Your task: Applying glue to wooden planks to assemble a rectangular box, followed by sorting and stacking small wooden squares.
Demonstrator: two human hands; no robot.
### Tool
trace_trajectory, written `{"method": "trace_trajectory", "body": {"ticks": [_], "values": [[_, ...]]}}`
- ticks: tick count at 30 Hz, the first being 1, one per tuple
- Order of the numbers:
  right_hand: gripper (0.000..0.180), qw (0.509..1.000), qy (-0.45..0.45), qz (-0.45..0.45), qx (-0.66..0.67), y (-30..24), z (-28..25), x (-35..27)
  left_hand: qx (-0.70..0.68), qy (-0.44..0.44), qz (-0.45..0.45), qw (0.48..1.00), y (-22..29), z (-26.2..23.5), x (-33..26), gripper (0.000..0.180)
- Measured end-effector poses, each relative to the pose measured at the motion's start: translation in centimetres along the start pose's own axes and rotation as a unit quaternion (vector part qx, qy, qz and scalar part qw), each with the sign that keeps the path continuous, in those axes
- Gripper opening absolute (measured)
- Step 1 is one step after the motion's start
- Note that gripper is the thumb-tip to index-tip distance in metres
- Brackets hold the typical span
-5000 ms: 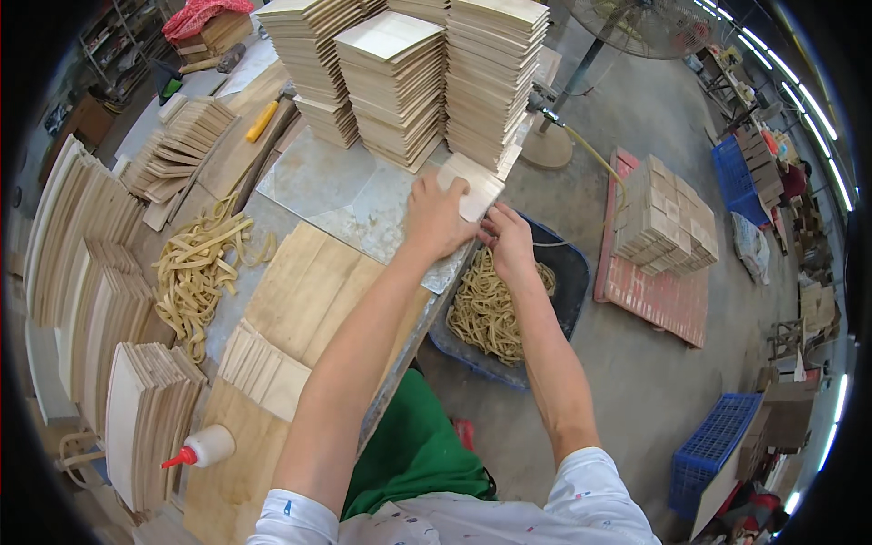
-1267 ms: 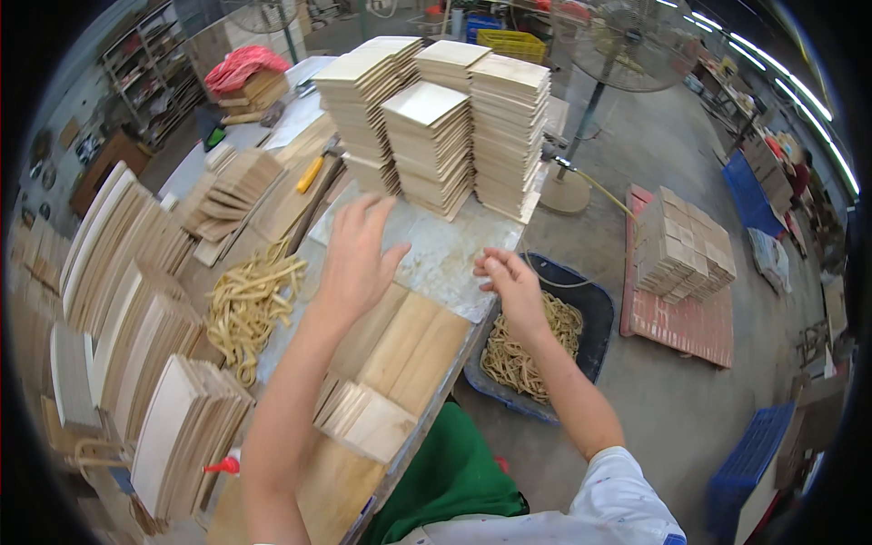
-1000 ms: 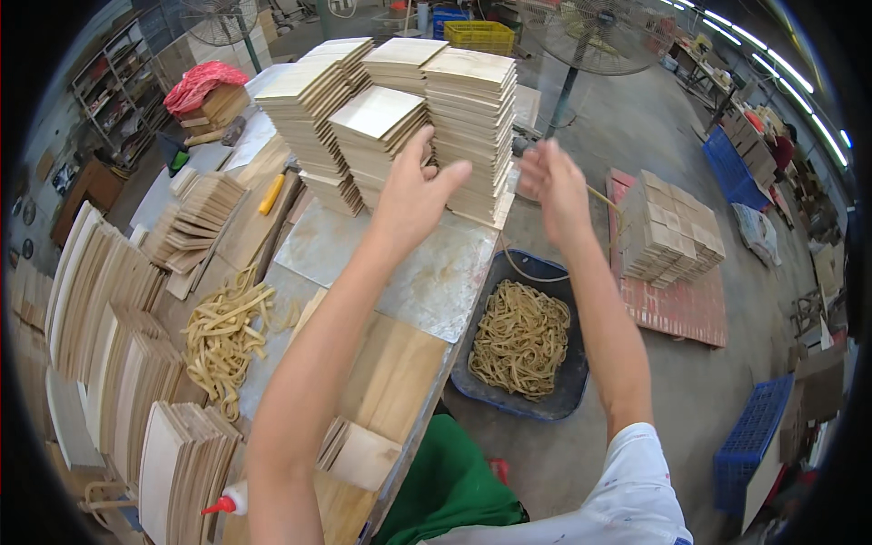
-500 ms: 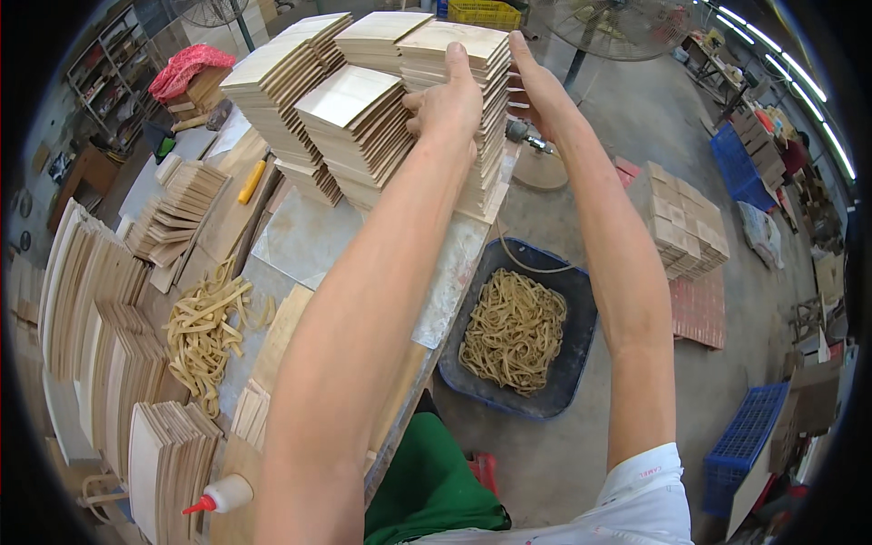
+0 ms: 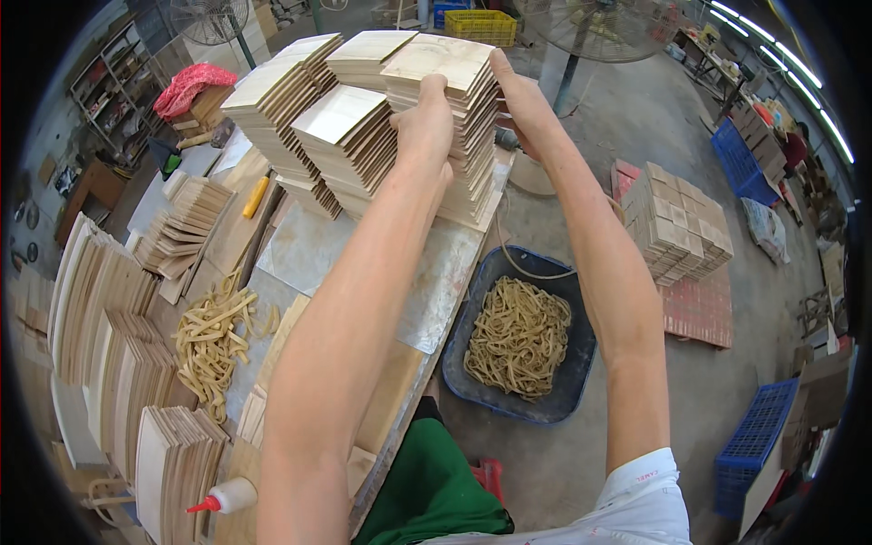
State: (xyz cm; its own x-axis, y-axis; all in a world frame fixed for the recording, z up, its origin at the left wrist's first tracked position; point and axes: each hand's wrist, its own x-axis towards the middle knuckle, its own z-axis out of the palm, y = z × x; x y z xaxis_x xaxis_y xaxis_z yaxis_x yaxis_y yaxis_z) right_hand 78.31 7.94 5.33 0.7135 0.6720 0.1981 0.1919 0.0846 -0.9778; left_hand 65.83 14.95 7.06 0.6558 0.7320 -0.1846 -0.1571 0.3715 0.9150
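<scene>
Thin pale wooden boards stand in several tall stacks at the far end of the workbench. My left hand [image 5: 425, 129] lies against the left side of the right-hand stack of wooden boards [image 5: 444, 60], thumb upward and fingers partly hidden at its edge. On the opposite side my right hand [image 5: 529, 104] presses the board edges, its fingers partly behind the stack. Between them the two hands clasp this stack, which stands upright. A shorter stack [image 5: 341, 114] is just left of my left hand, with a taller fanned stack [image 5: 277, 73] beyond it.
Rubber-like bands lie in a loose pile [image 5: 213, 341] on the bench and fill a dark basin [image 5: 450, 371] on the floor. More boards [image 5: 177, 463], a glue bottle [image 5: 236, 493] and a yellow-handled tool [image 5: 256, 197] are leftward. Stacked blocks [image 5: 677, 222] and a fan [image 5: 604, 27] stand rightward.
The view has shifted a little, so the stacks and bench appear lower in the picture. Both hands remain on the same stack, with little visible change in their hold.
</scene>
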Motion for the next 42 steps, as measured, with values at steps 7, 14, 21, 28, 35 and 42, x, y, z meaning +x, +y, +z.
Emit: {"method": "trace_trajectory", "body": {"ticks": [7,14,21,28,35,42], "values": [[0.073,0.999,0.001,-0.027,0.037,-0.6,-0.1,-0.9,-0.031,-0.012,0.108,0.994,-1.4,-0.4,1.3,0.062],[0.072,0.997,-0.046,-0.009,0.063,-0.7,-0.6,-1.7,-0.033,-0.041,0.128,0.990,-1.5,-0.7,1.1,0.061],[0.076,0.997,-0.043,-0.002,0.060,-1.0,-0.7,-1.8,-0.019,-0.040,0.152,0.987,-1.2,-0.3,1.2,0.051],[0.080,0.995,-0.053,-0.010,0.078,-0.7,-0.7,-1.2,-0.025,-0.051,0.119,0.991,-0.4,0.0,0.8,0.048],[0.080,0.997,-0.028,-0.035,0.063,0.2,-0.7,-0.2,-0.034,-0.060,0.126,0.990,0.1,0.1,0.8,0.049],[0.070,0.994,-0.004,-0.021,0.104,-2.4,0.1,-2.7,-0.013,-0.063,0.120,0.991,0.9,0.0,-0.7,0.046]]}}
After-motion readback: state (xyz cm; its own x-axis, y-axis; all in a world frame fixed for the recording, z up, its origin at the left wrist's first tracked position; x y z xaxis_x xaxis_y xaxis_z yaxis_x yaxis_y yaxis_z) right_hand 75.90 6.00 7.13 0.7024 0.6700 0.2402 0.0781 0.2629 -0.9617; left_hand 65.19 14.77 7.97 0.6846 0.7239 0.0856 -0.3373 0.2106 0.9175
